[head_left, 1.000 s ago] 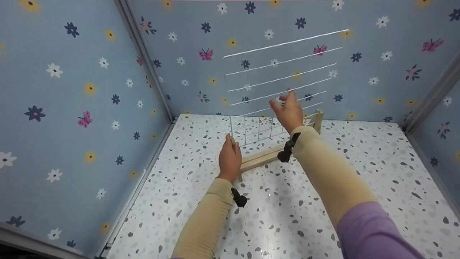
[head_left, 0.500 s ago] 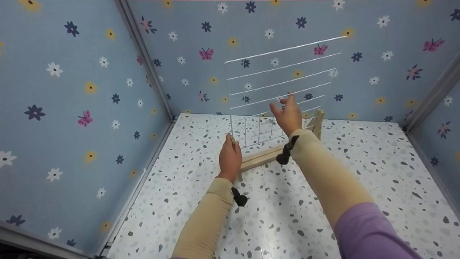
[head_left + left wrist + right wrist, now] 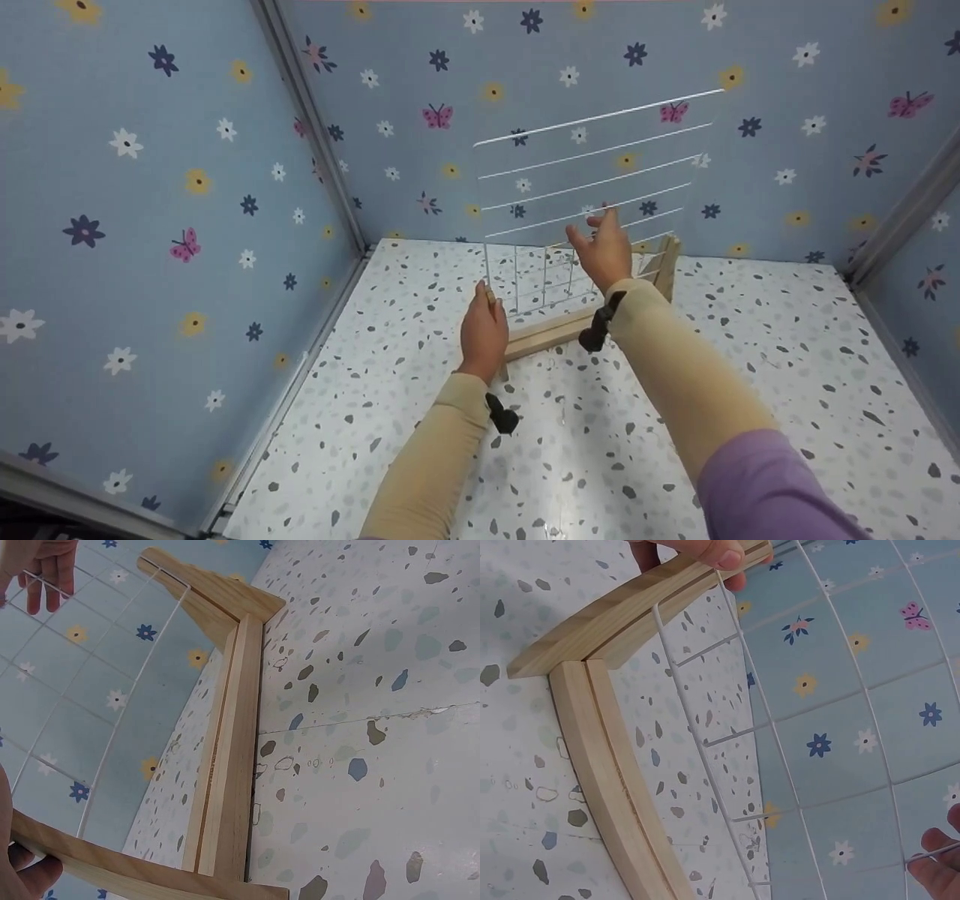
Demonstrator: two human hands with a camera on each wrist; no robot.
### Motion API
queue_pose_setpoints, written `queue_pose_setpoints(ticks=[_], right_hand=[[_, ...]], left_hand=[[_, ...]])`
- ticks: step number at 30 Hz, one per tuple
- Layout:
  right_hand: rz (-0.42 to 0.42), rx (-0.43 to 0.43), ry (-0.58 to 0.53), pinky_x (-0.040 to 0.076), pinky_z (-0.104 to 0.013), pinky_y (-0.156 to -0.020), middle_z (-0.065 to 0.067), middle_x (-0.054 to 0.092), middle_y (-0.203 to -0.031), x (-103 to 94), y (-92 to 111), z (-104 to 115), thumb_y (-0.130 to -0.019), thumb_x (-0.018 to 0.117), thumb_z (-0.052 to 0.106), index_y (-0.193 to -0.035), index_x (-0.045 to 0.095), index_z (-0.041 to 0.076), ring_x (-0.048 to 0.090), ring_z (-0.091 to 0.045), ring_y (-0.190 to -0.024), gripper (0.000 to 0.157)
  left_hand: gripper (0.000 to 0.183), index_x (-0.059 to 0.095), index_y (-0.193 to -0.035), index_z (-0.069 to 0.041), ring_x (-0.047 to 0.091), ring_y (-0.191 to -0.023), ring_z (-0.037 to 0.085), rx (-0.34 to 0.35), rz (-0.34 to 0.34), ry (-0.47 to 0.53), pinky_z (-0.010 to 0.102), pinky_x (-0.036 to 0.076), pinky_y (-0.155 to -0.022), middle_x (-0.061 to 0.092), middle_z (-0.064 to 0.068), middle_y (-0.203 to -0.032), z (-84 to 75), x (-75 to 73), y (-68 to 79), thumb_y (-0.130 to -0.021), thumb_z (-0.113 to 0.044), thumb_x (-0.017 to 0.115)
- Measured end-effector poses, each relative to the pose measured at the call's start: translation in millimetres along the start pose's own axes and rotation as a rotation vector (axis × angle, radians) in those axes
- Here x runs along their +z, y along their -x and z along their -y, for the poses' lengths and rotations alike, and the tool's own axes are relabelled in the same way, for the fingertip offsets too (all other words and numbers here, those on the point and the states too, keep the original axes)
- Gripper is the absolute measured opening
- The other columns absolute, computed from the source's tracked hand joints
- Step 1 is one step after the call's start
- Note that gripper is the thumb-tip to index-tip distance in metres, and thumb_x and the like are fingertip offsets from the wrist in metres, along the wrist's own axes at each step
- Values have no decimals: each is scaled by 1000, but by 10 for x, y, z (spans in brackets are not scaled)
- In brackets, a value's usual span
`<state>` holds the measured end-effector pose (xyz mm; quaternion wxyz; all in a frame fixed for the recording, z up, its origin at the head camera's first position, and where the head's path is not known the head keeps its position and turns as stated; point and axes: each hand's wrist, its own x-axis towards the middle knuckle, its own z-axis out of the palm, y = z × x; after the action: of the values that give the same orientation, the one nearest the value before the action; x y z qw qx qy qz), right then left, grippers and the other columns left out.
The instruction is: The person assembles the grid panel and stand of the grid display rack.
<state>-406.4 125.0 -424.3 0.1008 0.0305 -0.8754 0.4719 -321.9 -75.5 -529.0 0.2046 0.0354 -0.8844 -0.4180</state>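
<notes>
A white wire grid panel (image 3: 592,157) stands upright, its side ends at the slots of a pale wooden frame. The frame has a grooved base bar (image 3: 236,757) and two curved side pieces, the far one (image 3: 214,596) and the near one (image 3: 112,862). My left hand (image 3: 484,334) grips the near side piece, thumb and fingers on opposite faces. My right hand (image 3: 606,247) holds the grid near its middle, fingertips at the wires (image 3: 930,859). In the right wrist view the grid's bottom wire is apart from the base bar's groove.
The frame rests on a white speckled tabletop (image 3: 600,450). Blue flowered panels rise at the back (image 3: 405,97) and left (image 3: 150,300), joined by a grey metal post (image 3: 315,127). Another flowered panel (image 3: 930,255) stands at the right.
The grid panel has slid down a little along the side pieces, and my right hand has sunk with it. My left hand keeps its grip on the frame.
</notes>
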Motion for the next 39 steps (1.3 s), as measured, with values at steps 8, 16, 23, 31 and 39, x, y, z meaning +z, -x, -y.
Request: queue_pose_setpoints(ticks=[8, 16, 23, 31, 39], right_hand=[[6, 11, -6, 48, -47, -103, -14, 53, -145, 33, 24, -34, -100, 63, 40, -155, 27, 5, 57, -33, -125, 75], [9, 36, 3, 48, -48, -104, -16, 53, -145, 75, 53, -91, -100, 63, 40, -151, 31, 4, 57, -34, -126, 71], [2, 6, 10, 46, -48, -106, -16, 52, -146, 89, 45, -110, -100, 64, 39, -156, 23, 2, 55, -35, -128, 79], [3, 9, 10, 47, -49, -104, -17, 53, -145, 117, 42, -145, -100, 63, 40, -152, 28, 1, 57, -35, -126, 74], [0, 0, 2, 46, -49, -105, -19, 52, -146, 124, 56, -164, -101, 63, 38, -157, 22, 3, 59, -36, -124, 79]], left_hand=[[55, 30, -158, -1, 55, -129, 28, -24, 18, 10, 39, 46, -107, 56, 16, -140, 10, 9, -2, -109, -21, 47], [55, 28, -158, -1, 59, -123, 26, -22, 30, 30, 37, 49, -102, 58, 15, -135, 8, 13, 16, -110, -22, 45], [56, 26, -159, -2, 56, -127, 27, -26, 47, 42, 38, 48, -104, 55, 16, -140, 20, 7, 8, -110, -23, 44], [56, 26, -159, -1, 52, -132, 26, -32, 50, 29, 38, 45, -108, 52, 16, -145, 21, 2, 14, -110, -23, 44], [56, 28, -158, 0, 59, -121, 25, -27, 35, 16, 38, 50, -102, 59, 15, -132, -5, -3, 8, -110, -22, 45]])
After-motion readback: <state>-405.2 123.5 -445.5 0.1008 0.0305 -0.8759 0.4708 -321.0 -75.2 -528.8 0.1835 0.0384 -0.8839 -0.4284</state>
